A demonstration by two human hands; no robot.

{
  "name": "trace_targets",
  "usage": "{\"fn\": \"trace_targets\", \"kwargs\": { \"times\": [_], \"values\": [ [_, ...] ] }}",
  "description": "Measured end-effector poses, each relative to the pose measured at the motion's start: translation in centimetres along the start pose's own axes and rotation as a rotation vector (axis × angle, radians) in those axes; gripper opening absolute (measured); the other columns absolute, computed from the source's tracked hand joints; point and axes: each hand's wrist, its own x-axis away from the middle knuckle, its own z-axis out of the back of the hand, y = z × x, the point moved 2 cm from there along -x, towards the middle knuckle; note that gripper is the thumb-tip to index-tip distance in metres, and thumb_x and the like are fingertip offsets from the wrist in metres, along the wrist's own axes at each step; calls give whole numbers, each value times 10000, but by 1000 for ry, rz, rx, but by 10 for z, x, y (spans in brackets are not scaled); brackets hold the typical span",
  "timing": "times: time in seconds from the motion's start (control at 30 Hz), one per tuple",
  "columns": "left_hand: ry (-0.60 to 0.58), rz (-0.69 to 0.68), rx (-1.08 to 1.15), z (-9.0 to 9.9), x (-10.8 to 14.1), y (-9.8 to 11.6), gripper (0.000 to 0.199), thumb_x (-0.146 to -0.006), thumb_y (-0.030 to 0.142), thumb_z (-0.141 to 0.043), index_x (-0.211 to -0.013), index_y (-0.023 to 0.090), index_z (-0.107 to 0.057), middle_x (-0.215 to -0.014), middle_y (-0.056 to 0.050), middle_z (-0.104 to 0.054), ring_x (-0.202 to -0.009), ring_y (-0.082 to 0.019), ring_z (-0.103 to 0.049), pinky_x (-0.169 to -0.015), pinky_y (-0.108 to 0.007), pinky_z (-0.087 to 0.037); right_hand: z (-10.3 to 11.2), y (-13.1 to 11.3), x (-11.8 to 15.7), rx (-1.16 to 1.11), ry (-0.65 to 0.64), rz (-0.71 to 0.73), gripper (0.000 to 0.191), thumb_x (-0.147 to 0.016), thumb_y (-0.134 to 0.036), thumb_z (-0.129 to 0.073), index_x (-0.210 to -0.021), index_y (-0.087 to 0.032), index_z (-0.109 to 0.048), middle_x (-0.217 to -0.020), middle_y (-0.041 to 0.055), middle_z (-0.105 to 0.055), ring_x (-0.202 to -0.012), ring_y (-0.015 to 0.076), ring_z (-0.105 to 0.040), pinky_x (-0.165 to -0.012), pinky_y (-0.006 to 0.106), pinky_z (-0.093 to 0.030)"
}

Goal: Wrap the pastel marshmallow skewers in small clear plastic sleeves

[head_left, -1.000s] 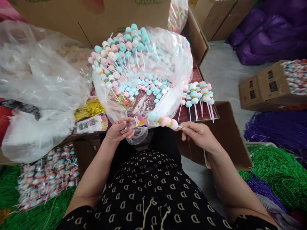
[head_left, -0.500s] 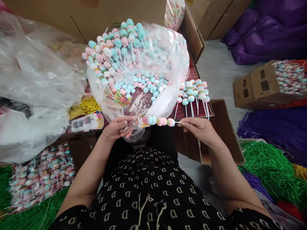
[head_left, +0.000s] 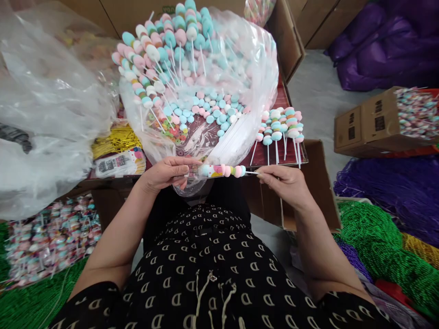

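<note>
My left hand (head_left: 169, 172) is closed on a clear printed plastic bag (head_left: 216, 170). One end of a marshmallow skewer (head_left: 237, 171) in pink, blue and green sits inside that bag, level across my lap. Between thumb and fingers, my right hand (head_left: 283, 182) pinches the skewer's white stick (head_left: 252, 172). Just beyond my hands, a large clear bag (head_left: 264, 68) holds loose pink, blue and white candies (head_left: 212, 109), white sticks (head_left: 229, 145) and many finished skewers (head_left: 178, 41). More skewers (head_left: 281, 125) lie at the table's right corner.
Gold twist ties (head_left: 118, 139) and a stack of printed bags (head_left: 120, 163) lie left of the large bag. An open carton (head_left: 320, 178) stands by my right arm. Packed skewers (head_left: 55, 237) are at lower left; green strands (head_left: 373, 233) and a filled carton (head_left: 377, 119) are right.
The skewer has gone further left into the printed bag, so more of its candies are covered. Both hands keep their grip, and the view has shifted slightly.
</note>
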Motion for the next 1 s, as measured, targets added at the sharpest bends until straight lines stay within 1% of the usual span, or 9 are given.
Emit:
{"fn": "trace_targets", "kwargs": {
  "times": [0.17,0.33,0.43,0.53,0.6,0.67,0.73,0.87,1.0],
  "values": [
    [28,25,-27,1,0,1,410,-787,332,-867,-1152,149,-826,-478,49,-498,-390,-62,-394,-465,-261,-491,-10,5,0,28,5,24,280,-931,-503,-699,-873,-258,-821,-830,27,-807,-745,208,-736,-718,330,-590],
    [24,39,-3,-1,-4,5,436,-755,387,-893,-1121,159,-831,-451,73,-426,-377,-75,-401,-463,-268,-501,-21,4,-1,31,-106,25,385,-982,-570,-608,-872,-245,-782,-663,3,-697,-635,167,-641,-588,279,-478],
    [31,-18,42,-6,-6,13,522,-801,551,-820,-1131,148,-816,-490,50,-451,-395,-98,-430,-450,-282,-472,-32,3,-2,-20,-129,5,435,-988,-611,-576,-873,-235,-763,-594,-17,-622,-567,141,-566,-544,264,-423],
    [136,-80,60,-11,-9,22,740,-873,762,-610,-1226,131,-768,-531,19,-484,-462,-130,-471,-461,-277,-430,-48,3,-3,-146,-97,-31,448,-984,-621,-579,-883,-220,-752,-538,-44,-556,-497,117,-502,-523,259,-401],
    [236,-118,48,-15,-11,26,761,-889,792,-557,-1295,171,-729,-551,21,-477,-509,-139,-488,-481,-258,-418,-60,2,-4,-279,-63,-60,437,-974,-616,-603,-890,-212,-747,-515,-57,-527,-468,110,-482,-511,260,-393],
    [293,-167,39,-20,-13,28,732,-858,786,-616,-1336,237,-695,-570,36,-461,-532,-139,-496,-493,-246,-419,-72,1,-4,-418,-34,-89,415,-959,-604,-634,-902,-209,-749,-505,-65,-514,-454,107,-470,-499,260,-385],
    [288,-206,37,-26,-15,28,729,-800,770,-706,-1329,268,-685,-573,53,-443,-526,-136,-498,-495,-251,-432,-82,0,-4,-516,-25,-119,394,-945,-590,-664,-917,-208,-757,-508,-68,-515,-451,103,-464,-489,255,-376],
    [285,-269,25,-36,-19,30,586,-699,647,-877,-1063,204,-757,-488,96,-353,-421,-94,-424,-448,-246,-411,-91,-6,-4,-545,-34,-140,391,-906,-592,-708,-923,-207,-772,-527,-60,-545,-453,103,-476,-473,251,-362],
    [359,-291,47,-44,-24,25,378,-741,492,-904,-870,174,-747,-424,119,-310,-356,-60,-377,-417,-217,-373,-96,-12,-6,-460,27,-92,346,-909,-551,-705,-890,-214,-779,-542,-52,-553,-447,102,-472,-468,258,-366]
  ]
}}
